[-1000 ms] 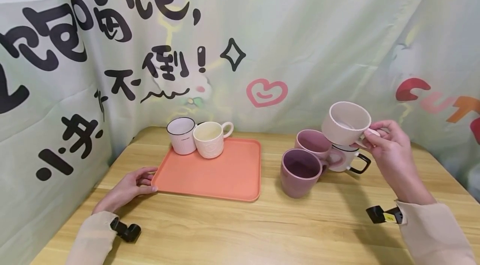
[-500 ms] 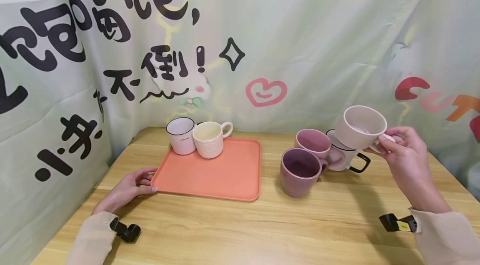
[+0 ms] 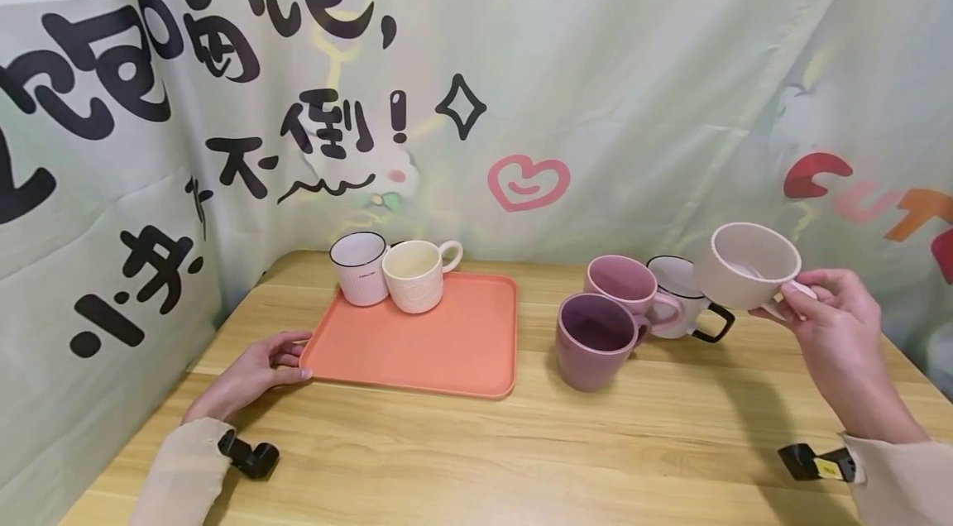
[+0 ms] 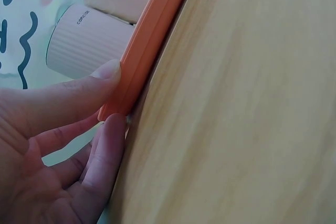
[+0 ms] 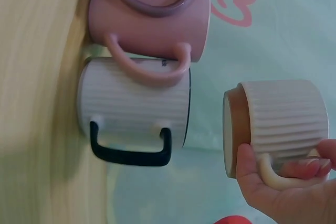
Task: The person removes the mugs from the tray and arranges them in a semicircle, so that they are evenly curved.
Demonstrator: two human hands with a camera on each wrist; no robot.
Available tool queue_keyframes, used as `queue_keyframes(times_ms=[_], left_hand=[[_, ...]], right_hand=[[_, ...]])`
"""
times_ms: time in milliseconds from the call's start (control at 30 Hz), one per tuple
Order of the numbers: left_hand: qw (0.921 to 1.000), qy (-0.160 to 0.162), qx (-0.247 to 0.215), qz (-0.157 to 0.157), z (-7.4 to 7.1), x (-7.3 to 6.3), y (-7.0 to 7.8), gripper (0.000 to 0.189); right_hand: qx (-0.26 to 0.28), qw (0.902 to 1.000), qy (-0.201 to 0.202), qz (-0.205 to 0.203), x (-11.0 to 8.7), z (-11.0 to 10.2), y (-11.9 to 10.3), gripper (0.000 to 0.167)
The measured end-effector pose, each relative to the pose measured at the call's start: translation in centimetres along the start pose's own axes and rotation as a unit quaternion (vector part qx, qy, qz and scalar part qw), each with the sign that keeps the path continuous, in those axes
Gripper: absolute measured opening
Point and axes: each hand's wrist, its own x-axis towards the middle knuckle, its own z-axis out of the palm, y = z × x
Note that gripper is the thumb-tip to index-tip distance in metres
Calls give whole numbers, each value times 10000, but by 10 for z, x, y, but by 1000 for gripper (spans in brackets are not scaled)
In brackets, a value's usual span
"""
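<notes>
My right hand [image 3: 837,327] grips the handle of a white ribbed mug [image 5: 289,116] and holds it above the table at the right. The right wrist view shows a brown band near this mug's base. My left hand [image 3: 253,373] is at the near left corner of an orange tray [image 3: 439,352]. In the left wrist view, thumb and fingers pinch the tray's rim. A white mug with a dark rim [image 3: 359,274] and a cream mug [image 3: 414,282] stand side by side at the tray's back left.
Right of the tray stand a dark purple mug [image 3: 594,348], a pink mug [image 3: 620,276] and a white mug with a black handle [image 5: 136,103], close together. A printed curtain [image 3: 633,79] hangs behind the wooden table [image 3: 476,460].
The right hand has moved right and somewhat lower with the white ribbed mug, from above the black-handled mug to beside it. The left hand and the tray stay where they were.
</notes>
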Motion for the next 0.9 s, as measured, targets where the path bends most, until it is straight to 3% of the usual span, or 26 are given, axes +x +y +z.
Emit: queue_keyframes(times_ms=[267, 500, 900], left_hand=[[10000, 10, -58, 10, 1, 1, 2, 67], [10000, 5, -76, -14, 2, 1, 2, 68], [10000, 87, 23, -24, 1, -1, 2, 66]], right_hand=[[-408, 9984, 382, -75, -6, -10, -2, 17], [-29, 9985, 498, -210, -12, -18, -2, 18], [78, 9963, 786, -335, -15, -29, 1, 20]])
